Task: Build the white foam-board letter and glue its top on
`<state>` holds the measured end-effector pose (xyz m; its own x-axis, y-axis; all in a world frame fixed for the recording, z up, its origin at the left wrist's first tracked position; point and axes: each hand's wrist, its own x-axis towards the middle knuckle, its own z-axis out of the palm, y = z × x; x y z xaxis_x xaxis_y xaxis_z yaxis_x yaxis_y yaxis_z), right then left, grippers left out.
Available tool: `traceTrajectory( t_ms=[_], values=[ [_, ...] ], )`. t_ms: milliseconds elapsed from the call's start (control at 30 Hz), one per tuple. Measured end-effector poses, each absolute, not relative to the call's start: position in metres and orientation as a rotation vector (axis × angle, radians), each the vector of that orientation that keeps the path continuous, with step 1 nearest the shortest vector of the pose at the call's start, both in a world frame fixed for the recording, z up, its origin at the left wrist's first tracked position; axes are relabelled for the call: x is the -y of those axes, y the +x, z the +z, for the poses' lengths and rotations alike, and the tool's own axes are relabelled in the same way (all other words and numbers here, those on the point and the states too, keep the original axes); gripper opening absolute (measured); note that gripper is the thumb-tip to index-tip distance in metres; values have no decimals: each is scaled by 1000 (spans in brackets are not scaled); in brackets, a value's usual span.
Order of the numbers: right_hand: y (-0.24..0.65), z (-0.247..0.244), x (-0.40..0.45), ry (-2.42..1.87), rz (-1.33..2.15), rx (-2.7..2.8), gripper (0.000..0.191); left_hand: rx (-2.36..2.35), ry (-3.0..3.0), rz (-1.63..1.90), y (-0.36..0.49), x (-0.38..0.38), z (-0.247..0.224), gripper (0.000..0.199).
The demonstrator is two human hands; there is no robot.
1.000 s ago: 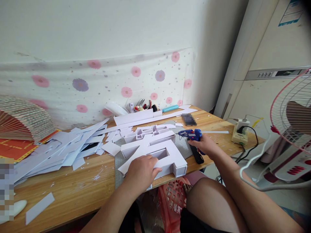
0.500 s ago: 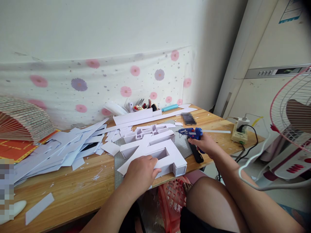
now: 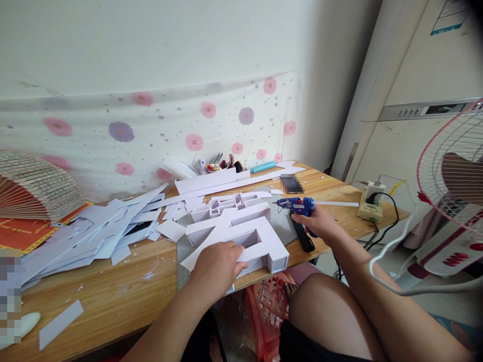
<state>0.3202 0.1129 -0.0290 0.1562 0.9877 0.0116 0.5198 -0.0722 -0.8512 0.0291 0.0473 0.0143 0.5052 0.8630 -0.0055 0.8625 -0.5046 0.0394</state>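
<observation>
A white foam-board structure [image 3: 270, 239], built like a hollow block letter, lies on a grey cutting mat [image 3: 183, 274] near the table's front edge. My left hand [image 3: 217, 264] is closed on its near left side, thumb toward me; part of the grip is hidden. In my right hand [image 3: 317, 221] is a blue hot glue gun [image 3: 296, 205], held right of the structure with its nozzle pointing left. A white glue stick [image 3: 335, 203] sticks out behind it. Under the gun lies a long black object [image 3: 302, 234].
White board offcuts [image 3: 98, 231] pile up on the left beside a folding fan [image 3: 41, 186]. A power strip [image 3: 371, 203] sits at the table's right edge. An electric fan [image 3: 453, 171] stands to the right, a red plastic stool [image 3: 266, 306] below.
The view has shifted very slightly. Both hands, the structure and the glue gun stay practically where they were.
</observation>
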Motion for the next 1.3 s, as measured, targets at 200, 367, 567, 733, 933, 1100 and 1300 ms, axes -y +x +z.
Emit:
traceTrajectory(
  t_ms=[200, 367, 567, 733, 933, 1100, 1300],
  values=[
    [318, -26, -111, -1747, 760, 1448, 26, -1518, 2695, 4, 27, -51, 17, 15],
    [318, -25, -111, -1754, 759, 1446, 26, -1508, 2697, 2, 27, -52, 16, 16],
    [317, -26, -110, -1676, 790, 1444, 23, -1555, 2694, 21, 29, -49, 13, 17],
    [304, -20, -102, -1360, 981, 1391, 33, -1568, 2653, -3, 29, -49, 19, 20],
    [272, -16, -96, -1266, 1149, 1356, 42, -1480, 2721, 70, 47, -52, 28, 35],
    [266, -25, -99, -1315, 1121, 1447, 39, -1481, 2657, 71, 65, -55, 15, 28],
    [265, -22, -96, -1238, 1189, 1410, 38, -1402, 2523, 132, 61, -60, 5, 34]
  ],
)
